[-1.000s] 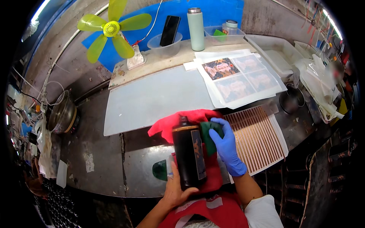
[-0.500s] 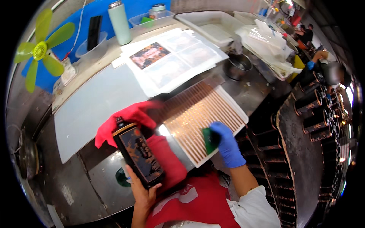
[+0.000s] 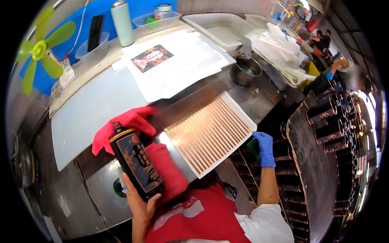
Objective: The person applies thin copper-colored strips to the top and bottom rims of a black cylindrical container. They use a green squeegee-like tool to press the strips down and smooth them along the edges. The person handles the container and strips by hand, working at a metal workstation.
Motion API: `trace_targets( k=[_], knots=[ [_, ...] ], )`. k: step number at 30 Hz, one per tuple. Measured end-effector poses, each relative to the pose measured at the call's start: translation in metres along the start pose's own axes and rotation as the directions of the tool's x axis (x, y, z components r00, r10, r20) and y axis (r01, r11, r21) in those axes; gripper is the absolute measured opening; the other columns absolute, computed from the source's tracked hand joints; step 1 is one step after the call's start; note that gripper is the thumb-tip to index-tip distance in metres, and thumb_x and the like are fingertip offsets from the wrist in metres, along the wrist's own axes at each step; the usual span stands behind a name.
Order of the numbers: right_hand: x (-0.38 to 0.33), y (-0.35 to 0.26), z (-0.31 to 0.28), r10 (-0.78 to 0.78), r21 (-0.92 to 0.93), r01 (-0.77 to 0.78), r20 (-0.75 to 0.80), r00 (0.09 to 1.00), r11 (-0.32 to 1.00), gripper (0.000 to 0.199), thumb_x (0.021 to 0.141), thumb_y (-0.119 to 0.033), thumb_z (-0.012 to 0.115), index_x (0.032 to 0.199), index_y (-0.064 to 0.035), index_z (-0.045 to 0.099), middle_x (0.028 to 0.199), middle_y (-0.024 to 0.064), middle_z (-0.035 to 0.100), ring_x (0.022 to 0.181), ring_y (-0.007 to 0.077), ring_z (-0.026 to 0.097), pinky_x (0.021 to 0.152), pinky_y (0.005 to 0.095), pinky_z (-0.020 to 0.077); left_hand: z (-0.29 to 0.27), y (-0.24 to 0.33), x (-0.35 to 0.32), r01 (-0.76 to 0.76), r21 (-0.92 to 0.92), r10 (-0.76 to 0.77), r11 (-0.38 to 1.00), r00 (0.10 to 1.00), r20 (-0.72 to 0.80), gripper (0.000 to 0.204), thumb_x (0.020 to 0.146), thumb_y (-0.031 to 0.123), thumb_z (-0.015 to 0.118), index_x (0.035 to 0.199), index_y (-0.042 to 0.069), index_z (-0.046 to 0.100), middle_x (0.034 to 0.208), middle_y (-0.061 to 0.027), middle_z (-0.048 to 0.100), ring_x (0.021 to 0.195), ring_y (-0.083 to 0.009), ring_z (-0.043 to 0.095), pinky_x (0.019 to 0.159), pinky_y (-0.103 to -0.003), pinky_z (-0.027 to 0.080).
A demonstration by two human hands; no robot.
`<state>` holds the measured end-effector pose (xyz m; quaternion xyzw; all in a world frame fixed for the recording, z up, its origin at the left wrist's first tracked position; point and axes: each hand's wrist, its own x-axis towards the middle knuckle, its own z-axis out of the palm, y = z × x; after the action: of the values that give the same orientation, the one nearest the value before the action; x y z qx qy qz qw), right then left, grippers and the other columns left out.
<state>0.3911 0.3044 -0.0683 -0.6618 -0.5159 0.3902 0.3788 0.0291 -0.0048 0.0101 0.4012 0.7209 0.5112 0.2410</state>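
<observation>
My bare left hand (image 3: 137, 202) grips the base end of a dark bottle (image 3: 137, 160) with a gold shoulder band and a decorated label, tilted over red cloths (image 3: 168, 164). Beside its fingers, a white strip and a dark green round thing (image 3: 119, 187) show, partly hidden. My blue-gloved right hand (image 3: 265, 149) is closed on a green scraper (image 3: 253, 148), mostly covered by the glove. Its fingertips are at the right corner of a white-backed sheet of copper-gold strips (image 3: 210, 133); whether they pinch that corner I cannot tell.
Printed sheets (image 3: 178, 69) and a grey board (image 3: 97, 113) lie behind. A metal pot (image 3: 246, 73), a plastic tray (image 3: 221, 30), a flask (image 3: 122, 24) and a green fan (image 3: 39, 50) stand farther back. Racked dark bottles (image 3: 330, 129) and another person's arm (image 3: 339, 65) are at right.
My right hand has moved right with the green scraper, off the strip sheet's near edge to its right corner. My left hand still holds the bottle; the whole view has shifted slightly.
</observation>
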Motion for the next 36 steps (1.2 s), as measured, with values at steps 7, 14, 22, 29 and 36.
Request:
trace_targets(
  k=[7, 14, 22, 29, 36],
  knots=[
    [-0.081, -0.133, 0.022, -0.261, -0.206, 0.317, 0.259, 0.930, 0.926, 0.011, 0.079, -0.009, 0.065, 0.083, 0.0019, 0.065, 0.063, -0.0019, 0.056, 0.056, 0.0028, 0.043, 0.051, 0.0192, 0.0346, 0.012, 0.044, 0.018, -0.551, 0.227, 0.532, 0.803, 0.835, 0.143, 0.065, 0.076, 0.030, 0.072, 0.123, -0.008, 0.048, 0.132, -0.0312, 0.038, 0.125, -0.0421, 0.038, 0.103, -0.043, 0.030],
    [-0.184, -0.260, 0.046, -0.391, 0.084, 0.651, 0.854, 0.342, 0.754, 0.008, 0.068, 0.000, 0.067, 0.075, -0.0006, 0.063, 0.062, 0.0083, 0.059, 0.050, 0.0088, 0.052, 0.048, 0.0222, 0.0397, 0.032, 0.102, 0.045, -0.080, -0.506, 0.368, 0.859, 0.785, 0.499, 0.030, 0.088, 0.026, 0.058, 0.107, 0.002, 0.055, 0.097, -0.0151, 0.055, 0.088, -0.0251, 0.054, 0.077, -0.033, 0.043],
    [-0.139, -0.206, 0.049, -0.146, 0.092, 0.124, 0.820, 0.553, 0.988, 0.003, 0.070, 0.001, 0.060, 0.070, 0.0011, 0.057, 0.060, 0.0054, 0.056, 0.045, 0.0060, 0.049, 0.041, 0.0172, 0.0346, -0.039, 0.056, -0.016, 0.027, -0.309, 0.052, 0.951, 0.968, 0.245, 0.008, 0.083, 0.010, 0.062, 0.081, 0.002, 0.062, 0.073, -0.0053, 0.060, 0.067, -0.0144, 0.055, 0.061, -0.027, 0.043],
    [-0.121, -0.144, 0.070, 0.045, 0.005, -0.077, 0.772, 0.635, 0.997, 0.010, 0.078, -0.007, 0.062, 0.077, 0.0001, 0.056, 0.061, 0.0052, 0.056, 0.046, 0.0061, 0.048, 0.040, 0.0166, 0.0345, -0.041, 0.032, -0.029, 0.203, -0.156, -0.219, 0.967, 0.972, -0.090, 0.011, 0.077, 0.007, 0.070, 0.076, -0.001, 0.063, 0.067, -0.0009, 0.058, 0.057, -0.0034, 0.046, 0.051, -0.019, 0.035],
    [-0.107, -0.128, 0.081, 0.073, -0.044, -0.061, 0.751, 0.656, 0.997, 0.011, 0.080, -0.012, 0.060, 0.076, -0.0032, 0.054, 0.061, 0.0030, 0.054, 0.044, 0.0043, 0.046, 0.038, 0.0149, 0.0323, -0.024, 0.023, -0.020, 0.200, -0.193, -0.231, 0.961, 0.960, -0.157, 0.011, 0.077, 0.006, 0.070, 0.074, 0.000, 0.061, 0.067, 0.0009, 0.056, 0.055, -0.0024, 0.041, 0.049, -0.019, 0.031]
  ],
)
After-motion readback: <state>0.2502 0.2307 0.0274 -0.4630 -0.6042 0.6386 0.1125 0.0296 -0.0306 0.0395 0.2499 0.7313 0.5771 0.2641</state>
